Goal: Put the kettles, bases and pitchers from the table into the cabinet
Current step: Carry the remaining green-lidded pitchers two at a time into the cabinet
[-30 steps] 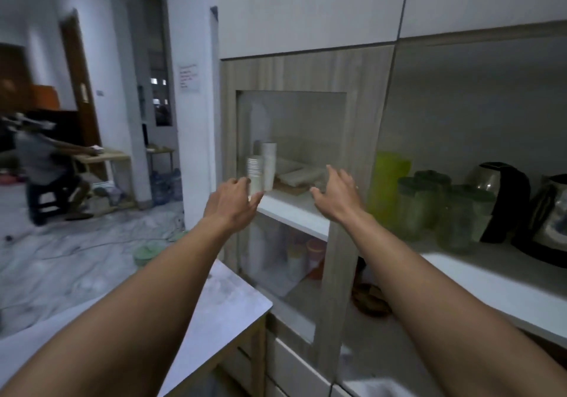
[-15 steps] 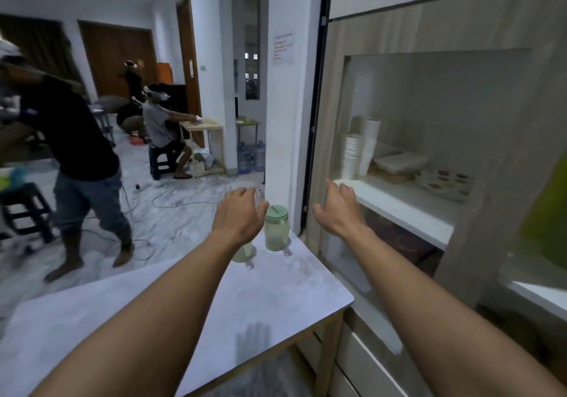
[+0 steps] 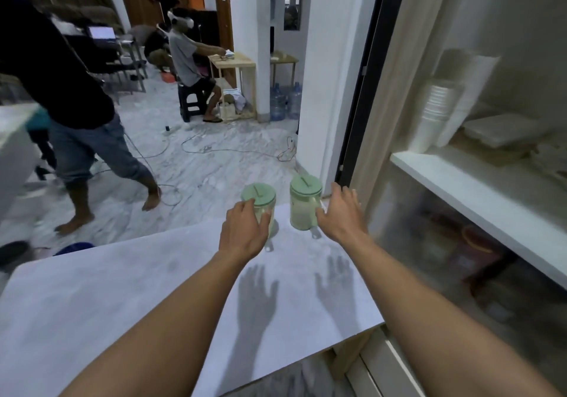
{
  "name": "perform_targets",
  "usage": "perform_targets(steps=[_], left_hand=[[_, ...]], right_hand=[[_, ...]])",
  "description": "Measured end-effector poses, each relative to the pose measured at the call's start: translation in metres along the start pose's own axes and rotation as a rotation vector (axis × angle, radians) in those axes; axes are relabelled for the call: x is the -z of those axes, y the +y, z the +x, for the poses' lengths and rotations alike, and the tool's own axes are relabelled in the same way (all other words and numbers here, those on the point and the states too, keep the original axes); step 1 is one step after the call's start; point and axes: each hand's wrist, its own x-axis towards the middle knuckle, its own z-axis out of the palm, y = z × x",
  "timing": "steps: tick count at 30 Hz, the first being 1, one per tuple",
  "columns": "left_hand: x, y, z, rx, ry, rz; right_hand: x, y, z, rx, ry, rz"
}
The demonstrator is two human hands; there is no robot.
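Note:
Two pale green pitchers with green lids stand upright at the far edge of the white table (image 3: pixel 122 298). My left hand (image 3: pixel 244 231) is in front of the left pitcher (image 3: pixel 260 196), fingers curled against its side and partly hiding it. Just right of the right pitcher (image 3: pixel 303 203), my right hand (image 3: pixel 342 212) hovers with fingers spread, its thumb close to the handle. The cabinet (image 3: pixel 478 188) with a white shelf stands to the right.
Stacked white cups (image 3: pixel 435 114) and flat boxes sit on the cabinet shelf. A person in dark clothes (image 3: pixel 70 96) walks at the left beyond the table. Another person (image 3: pixel 187 59) sits further back. Cables lie on the marble floor.
The view has swung left from the cabinet to the table. Both hands have come down toward the two green pitchers, the left one reaching the left pitcher.

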Motion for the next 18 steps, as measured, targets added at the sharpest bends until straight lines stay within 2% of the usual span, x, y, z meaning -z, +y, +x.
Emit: perform_targets(steps=[9,14,18], left_hand=[[-0.099,-0.031,0.049,0.328,0.036,-0.367],[-0.138,-0.042,0.072,0.408,0.077,-0.405],[-0.157,-0.046,0.082,0.463,0.128,-0.423]], right_hand=[[-0.090,0.042,0.069,-0.077,-0.127,0.159],[-0.128,0.060,0.097,-0.112,-0.107,0.208],[-0.152,0.069,0.108,-0.176,-0.057,0.393]])
